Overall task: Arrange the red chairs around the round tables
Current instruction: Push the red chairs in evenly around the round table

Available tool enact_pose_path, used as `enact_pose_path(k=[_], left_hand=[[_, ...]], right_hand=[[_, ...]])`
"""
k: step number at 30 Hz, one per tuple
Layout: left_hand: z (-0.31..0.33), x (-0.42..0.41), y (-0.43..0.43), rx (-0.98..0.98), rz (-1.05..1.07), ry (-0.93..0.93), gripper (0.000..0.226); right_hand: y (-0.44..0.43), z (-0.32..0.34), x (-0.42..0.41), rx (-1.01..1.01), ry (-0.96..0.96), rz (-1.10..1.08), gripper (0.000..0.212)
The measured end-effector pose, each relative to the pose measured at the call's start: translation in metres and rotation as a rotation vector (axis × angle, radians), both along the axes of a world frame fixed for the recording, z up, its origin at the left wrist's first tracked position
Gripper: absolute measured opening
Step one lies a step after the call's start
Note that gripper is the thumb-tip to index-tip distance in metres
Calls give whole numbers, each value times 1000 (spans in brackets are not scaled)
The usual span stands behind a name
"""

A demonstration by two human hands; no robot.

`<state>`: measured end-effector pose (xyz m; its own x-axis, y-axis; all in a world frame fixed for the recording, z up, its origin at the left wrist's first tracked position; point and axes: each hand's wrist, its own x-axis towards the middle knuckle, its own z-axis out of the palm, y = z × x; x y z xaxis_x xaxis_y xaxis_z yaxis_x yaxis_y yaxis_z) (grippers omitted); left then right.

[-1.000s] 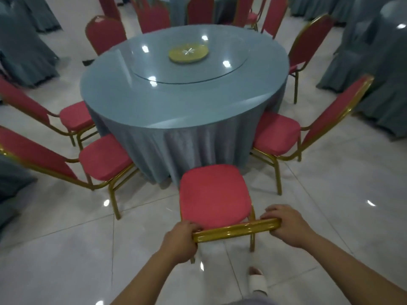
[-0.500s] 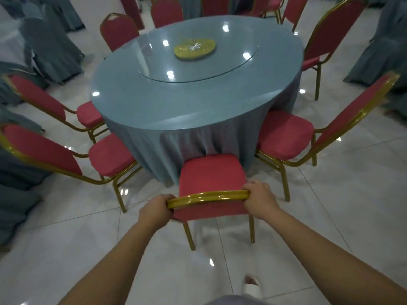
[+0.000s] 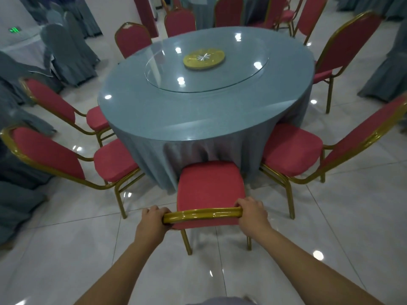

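A red chair (image 3: 210, 186) with a gold frame stands right in front of me, its seat front touching the hanging cloth of the round table (image 3: 198, 111). My left hand (image 3: 153, 221) grips the left end of the gold top rail. My right hand (image 3: 253, 214) grips the right end. The table wears a blue-grey cloth and carries a glass turntable with a yellow disc (image 3: 204, 58). Several more red chairs ring the table, among them a near left chair (image 3: 66, 157) and a near right chair (image 3: 308, 148).
Glossy white floor tiles (image 3: 330, 227) spread around me. Other cloth-draped tables and covered chairs (image 3: 66, 51) stand at the left, and draped tables (image 3: 387, 73) at the right edge. More red chairs cluster behind the table at the top.
The chair I hold has moved forward toward the table, until its seat meets the cloth. Both hands keep their grip on the top rail, and I have stepped closer.
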<state>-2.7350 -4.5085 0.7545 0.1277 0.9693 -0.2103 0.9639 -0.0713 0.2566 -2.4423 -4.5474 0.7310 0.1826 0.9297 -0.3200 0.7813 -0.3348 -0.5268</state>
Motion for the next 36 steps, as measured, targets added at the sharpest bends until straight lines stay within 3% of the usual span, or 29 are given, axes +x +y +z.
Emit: enact_pose_path(k=[17,22,28,31,32,34,36], left_hand=[[-8,28,96,-71,9,-107,15],[0,21,109,-181,-19,-117,30],[5,19,124,-148,-33,-132,36],[4,17,124,-147,-62,-145,26],[3,16,124,-151,-63,-153,33],[3,10,118,-194,-83,-159,77],[3,-5,104,-224,-157,-172,109]], right_hand=[[95,17,32,-49,-16,53,26],[101,17,25,-40,-59,34,22],[115,24,17,-35,-77,24,25],[111,25,16,-117,-131,10,36],[109,28,14,-176,-186,10,49],[112,40,-3,-263,-342,59,80],[115,53,-38,-197,-371,109,96]])
